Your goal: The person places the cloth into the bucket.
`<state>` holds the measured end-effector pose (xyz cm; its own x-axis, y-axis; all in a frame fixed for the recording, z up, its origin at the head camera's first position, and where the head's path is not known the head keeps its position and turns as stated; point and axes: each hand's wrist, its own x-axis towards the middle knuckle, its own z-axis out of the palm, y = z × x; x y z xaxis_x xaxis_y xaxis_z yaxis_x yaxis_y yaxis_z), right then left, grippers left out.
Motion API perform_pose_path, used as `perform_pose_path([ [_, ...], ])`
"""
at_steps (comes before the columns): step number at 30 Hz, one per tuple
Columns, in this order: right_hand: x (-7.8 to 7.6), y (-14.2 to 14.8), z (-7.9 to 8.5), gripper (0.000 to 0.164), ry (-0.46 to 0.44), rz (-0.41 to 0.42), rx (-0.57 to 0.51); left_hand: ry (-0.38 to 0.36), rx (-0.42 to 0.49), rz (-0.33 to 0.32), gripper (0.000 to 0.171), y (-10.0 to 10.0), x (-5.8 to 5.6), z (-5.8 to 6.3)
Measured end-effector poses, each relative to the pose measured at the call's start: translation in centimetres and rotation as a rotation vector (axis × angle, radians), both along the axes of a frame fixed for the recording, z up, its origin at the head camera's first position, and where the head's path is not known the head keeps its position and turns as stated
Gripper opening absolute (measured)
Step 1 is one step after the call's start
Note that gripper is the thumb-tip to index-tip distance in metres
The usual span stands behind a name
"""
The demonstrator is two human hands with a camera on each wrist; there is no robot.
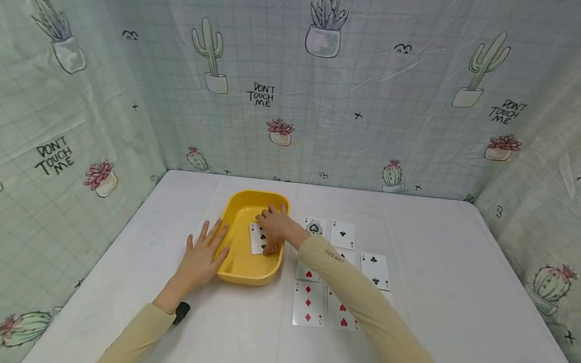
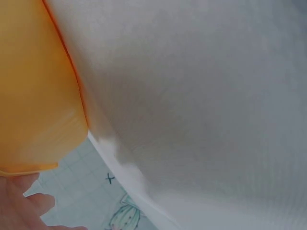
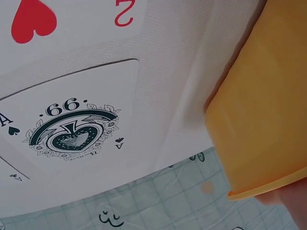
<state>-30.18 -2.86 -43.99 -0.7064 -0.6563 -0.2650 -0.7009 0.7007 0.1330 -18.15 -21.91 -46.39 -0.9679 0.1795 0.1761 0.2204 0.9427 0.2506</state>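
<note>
A shallow yellow tray (image 1: 230, 264) stands left of the table's middle, with a black-pipped playing card (image 1: 256, 239) inside. My right hand (image 1: 275, 228) reaches over the tray's right side and grips this card, fingers at its far edge and thumb at its near edge; the hand covers the card's right part. With fingers spread, my left hand (image 1: 201, 256) rests against the left rim. In the right wrist view only part of the right hand (image 3: 285, 199) shows beyond the tray, while the left wrist view catches the left hand's fingers (image 2: 41, 203) at the rim.
Face-up cards lie right of the tray: an ace of spades (image 3: 74, 132), an ace of clubs (image 1: 343, 234), a two of clubs (image 1: 375, 270), a three of diamonds (image 1: 308, 305) and several hearts. My right forearm crosses over some. A patterned sheet (image 1: 296, 82) hangs behind the white table (image 1: 231, 333).
</note>
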Motion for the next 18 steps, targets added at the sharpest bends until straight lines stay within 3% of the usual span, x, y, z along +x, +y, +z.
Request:
perform_pose_path([
  [8, 0.3, 0.1, 0.0, 0.092, 0.084, 0.048, -0.060, 0.010, 0.008, -0.006, 0.056, 0.0, 0.0, -0.2],
  [18, 1.3, 1.1, 2.4, 0.093, 0.115, 0.077, -0.137, 0.054, 0.032, -0.013, 0.055, 0.0, -0.1, -0.2],
])
